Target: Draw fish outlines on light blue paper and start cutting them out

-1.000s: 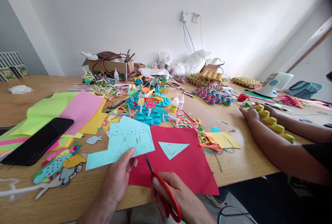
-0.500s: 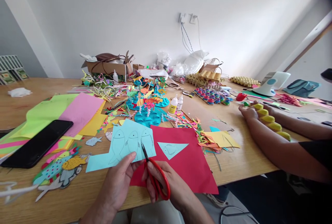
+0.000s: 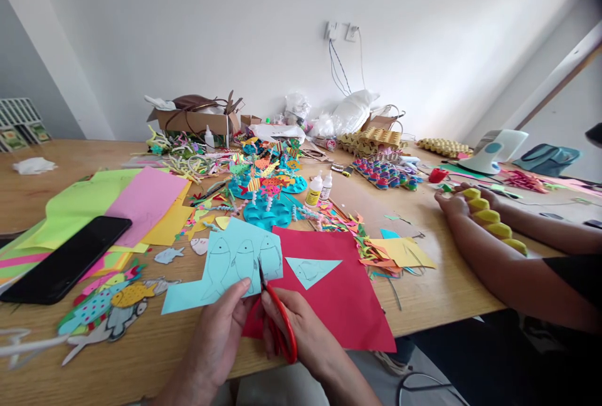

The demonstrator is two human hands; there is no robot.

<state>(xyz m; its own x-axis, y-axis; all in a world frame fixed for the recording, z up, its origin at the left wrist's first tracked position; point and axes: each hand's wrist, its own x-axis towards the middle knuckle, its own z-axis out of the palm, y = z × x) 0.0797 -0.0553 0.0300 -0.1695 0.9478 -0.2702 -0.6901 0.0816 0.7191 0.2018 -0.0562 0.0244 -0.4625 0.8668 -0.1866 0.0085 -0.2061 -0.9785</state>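
Observation:
My left hand pinches the lower edge of a light blue sheet of paper with several fish outlines drawn on it in pencil. In my right hand is a pair of red-handled scissors, fingers wrapped round the loops. The dark blades lie at the sheet between the middle and right-hand fish. Under and beside the sheet lies red paper. On it rests a light blue triangle with a fish sketched on it.
At left lie a black phone, coloured sheets and cut-out paper fish. Glue bottles stand beyond, near a blue egg-carton piece and paper scraps. At right another person's hands hold a yellow egg-carton strip.
The blue sheet has shifted slightly right. The scissors' handles have come closer together, and the blades now sit narrower between the two fish.

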